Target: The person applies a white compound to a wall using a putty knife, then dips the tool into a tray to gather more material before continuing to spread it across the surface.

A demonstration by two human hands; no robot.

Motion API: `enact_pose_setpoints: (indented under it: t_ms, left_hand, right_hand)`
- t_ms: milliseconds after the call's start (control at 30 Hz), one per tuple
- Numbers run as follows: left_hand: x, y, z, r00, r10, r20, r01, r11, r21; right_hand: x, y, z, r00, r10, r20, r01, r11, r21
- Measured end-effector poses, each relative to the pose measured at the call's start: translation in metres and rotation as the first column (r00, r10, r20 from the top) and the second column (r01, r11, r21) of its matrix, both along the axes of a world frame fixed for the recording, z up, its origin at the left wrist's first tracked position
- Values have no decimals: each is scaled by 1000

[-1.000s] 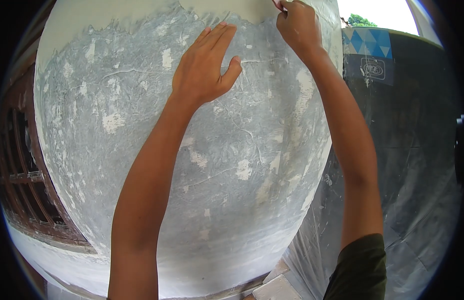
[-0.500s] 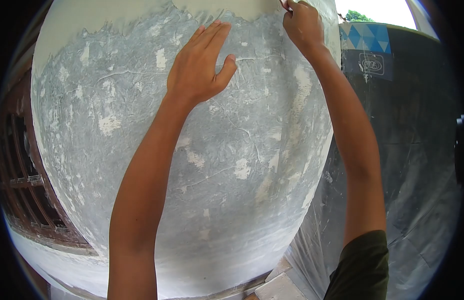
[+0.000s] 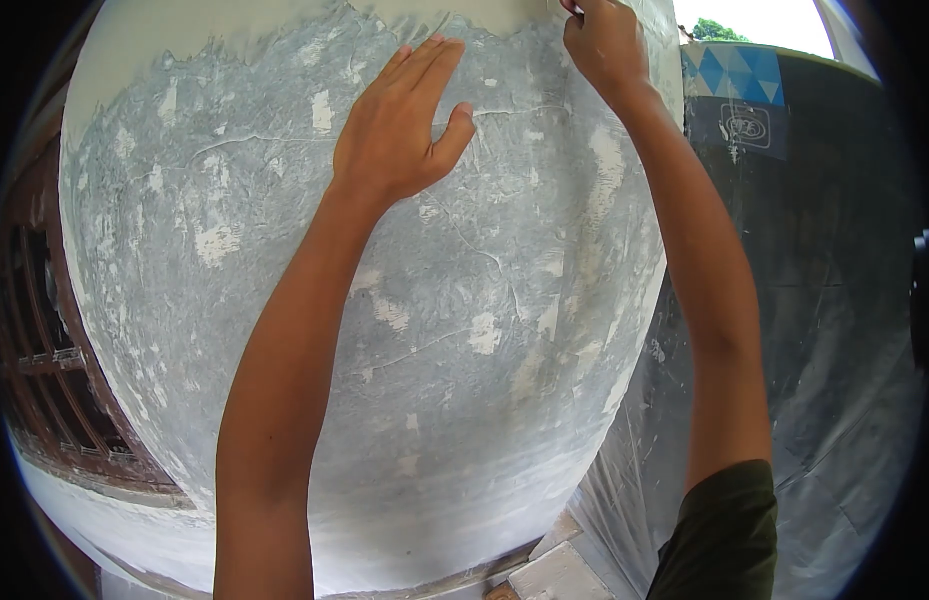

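My left hand (image 3: 399, 120) lies against the grey, patchy wall (image 3: 424, 290), fingers stretched out and thumb apart, holding nothing. At the top edge of the view, my right hand (image 3: 609, 45) is closed in a fist around something thin. Only a small dark end of it shows by the fingers, so I cannot tell what it is. A smooth cream coat (image 3: 234, 28) covers the upper wall, ending in a ragged lower edge just above my left fingertips. Pale flakes and thin cracks mark the grey surface.
On the left is a brown window frame with bars (image 3: 59, 400). A dark sheet (image 3: 824, 280) with a blue triangle pattern hangs at the right. Clear plastic (image 3: 624, 490) drapes beside the wall's foot, near a pale slab (image 3: 559, 575).
My right hand has shifted slightly up, its thin item now further out of view. My left hand stays flat on the wall.
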State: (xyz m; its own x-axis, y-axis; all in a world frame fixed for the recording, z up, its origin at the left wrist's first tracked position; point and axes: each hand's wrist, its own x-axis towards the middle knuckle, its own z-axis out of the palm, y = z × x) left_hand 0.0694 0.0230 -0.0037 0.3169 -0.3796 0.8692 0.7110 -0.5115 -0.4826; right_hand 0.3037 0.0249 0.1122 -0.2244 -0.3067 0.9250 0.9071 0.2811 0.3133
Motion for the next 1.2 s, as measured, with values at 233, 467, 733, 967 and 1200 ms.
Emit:
enact_pose_setpoints:
  t_ms: [233,467,733,967,1200]
  left_hand:
    - [-1,1,2,1000,-5,5,5,999,43]
    - [1,4,2,1000,21,9,-22,999,39]
    - [-1,3,3,1000,-1,-3,1,999,53]
    - [1,1,2,1000,9,-11,-9,999,34]
    - [0,1,0,1000,5,0,-5,1000,2]
  right_hand:
    - [-9,8,-61,986,-155,63,162,976,-142]
    - [3,-4,-18,1000,0,-11,1,1000,29]
    - [10,17,-58,983,-185,15,185,970,-159]
    - [11,-4,-16,996,-86,6,86,996,25]
    - [-9,8,-35,990,-130,54,138,974,-180]
